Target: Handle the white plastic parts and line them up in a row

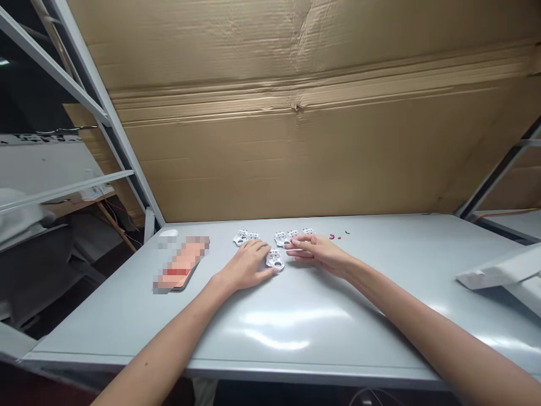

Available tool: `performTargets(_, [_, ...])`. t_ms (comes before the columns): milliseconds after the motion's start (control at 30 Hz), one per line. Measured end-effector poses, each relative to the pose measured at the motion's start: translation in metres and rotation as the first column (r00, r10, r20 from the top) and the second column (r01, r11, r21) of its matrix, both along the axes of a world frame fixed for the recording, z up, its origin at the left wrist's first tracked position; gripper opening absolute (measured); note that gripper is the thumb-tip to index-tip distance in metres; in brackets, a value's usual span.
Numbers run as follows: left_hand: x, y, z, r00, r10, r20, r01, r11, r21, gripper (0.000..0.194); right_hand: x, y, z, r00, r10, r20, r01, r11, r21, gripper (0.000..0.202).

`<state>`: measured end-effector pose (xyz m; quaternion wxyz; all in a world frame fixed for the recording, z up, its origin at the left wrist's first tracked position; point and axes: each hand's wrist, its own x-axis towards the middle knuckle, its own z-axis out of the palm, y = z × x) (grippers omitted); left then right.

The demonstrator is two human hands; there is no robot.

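My left hand (249,265) rests on the grey table with its fingers apart, its thumb at the lower edge of a white plate-like part with a round hole (275,260). My right hand (319,252) hovers just right of that part, fingers spread, with its fingertips close to another white part (282,239) behind. More white parts lie in the back row: one pair (241,237) beyond my left hand, others (308,231) beyond my right hand. Small red pieces (332,237) and a tiny black piece (347,232) lie to the right.
An orange, partly blurred flat object (183,265) lies on the table (296,338) at the left, with a white rounded object (169,233) behind it. Brown cardboard (296,158) stands along the back. A white object (490,273) is at the right edge.
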<state>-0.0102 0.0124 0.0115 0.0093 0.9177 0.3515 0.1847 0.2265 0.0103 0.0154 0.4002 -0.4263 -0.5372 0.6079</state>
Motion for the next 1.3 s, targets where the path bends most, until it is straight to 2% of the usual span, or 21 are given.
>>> performTargets(167, [-0.002,0.001,-0.003,0.999,0.032,-0.019,-0.032,0.999,-0.01,0.035,-0.001,0.0,0.0,0.997,-0.009,0.071,0.001,0.993,0.118,0.034])
performTargets(367, [-0.001,0.002,-0.005,1.0,-0.016,-0.025,0.016,1.0,-0.002,0.031,-0.001,0.002,-0.001,0.962,-0.127,0.241,0.055,0.958,0.283,0.033])
performTargets(533, [-0.001,0.002,-0.005,0.999,-0.044,-0.002,0.044,0.999,-0.011,0.033,-0.003,0.0,-0.001,0.932,-0.132,0.338,-0.01,0.922,0.386,0.032])
performTargets(667, [-0.002,0.003,-0.004,0.999,-0.04,-0.007,0.04,0.999,-0.026,0.034,-0.005,0.0,-0.005,0.883,-0.133,0.449,-0.12,0.862,0.492,0.028])
performTargets(900, [-0.002,0.004,-0.006,0.998,-0.058,-0.019,0.058,0.998,0.005,0.035,-0.011,-0.003,-0.017,0.805,-0.232,0.546,-0.254,0.697,0.671,0.019])
performTargets(1167, [-0.002,0.003,-0.008,0.998,-0.068,-0.001,0.068,0.998,0.006,0.034,-0.013,-0.007,-0.018,0.68,-0.295,0.671,-0.391,0.629,0.672,0.025])
performTargets(1300, [-0.004,0.004,-0.007,0.998,-0.054,-0.011,0.054,0.999,-0.005,0.031,-0.01,-0.008,-0.015,0.66,-0.31,0.684,-0.428,0.593,0.682,0.03])
